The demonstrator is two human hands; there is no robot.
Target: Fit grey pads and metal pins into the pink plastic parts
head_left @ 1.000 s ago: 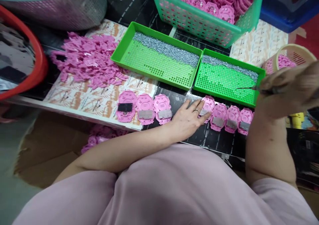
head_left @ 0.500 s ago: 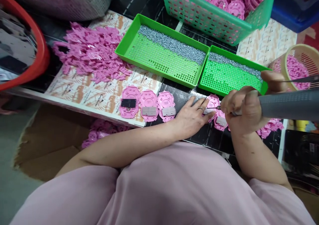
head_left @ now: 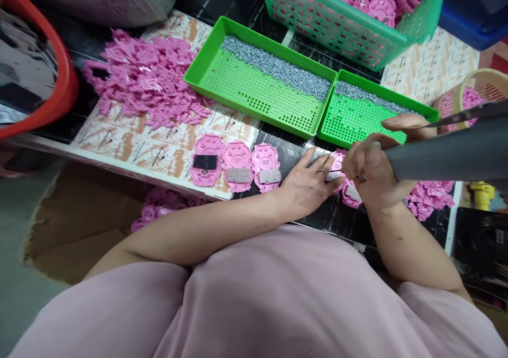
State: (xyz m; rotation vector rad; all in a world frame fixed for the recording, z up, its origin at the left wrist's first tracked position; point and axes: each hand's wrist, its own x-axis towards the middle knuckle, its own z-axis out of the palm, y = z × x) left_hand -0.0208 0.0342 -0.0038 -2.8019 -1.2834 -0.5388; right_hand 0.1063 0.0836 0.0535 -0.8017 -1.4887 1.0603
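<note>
My left hand (head_left: 307, 184), with a ring on one finger, lies palm down over the table. Its thumb and fingertips hold a pink plastic casing (head_left: 338, 159) in place. My right hand (head_left: 375, 170) is closed round a grey power screwdriver (head_left: 448, 157), tilted over that casing; its tip is hidden behind my fingers. A second casing with a light grey cover (head_left: 351, 193) lies just below, partly covered. Left of my hands, three pink casings stand in a row: one with a black cover (head_left: 205, 162), two with grey covers (head_left: 238, 175).
Two green trays (head_left: 254, 116) of screws (head_left: 278, 67) lie beyond my hands. A pile of pink parts (head_left: 148, 80) is at left. Behind are a green basket (head_left: 337, 35) of casings and a beige basket (head_left: 462, 93). A red-rimmed tub (head_left: 65, 88) stands far left.
The screwdriver and my right hand have shifted slightly left, covering more of the casings. My left hand stays where it was. The whole view has moved a little.
</note>
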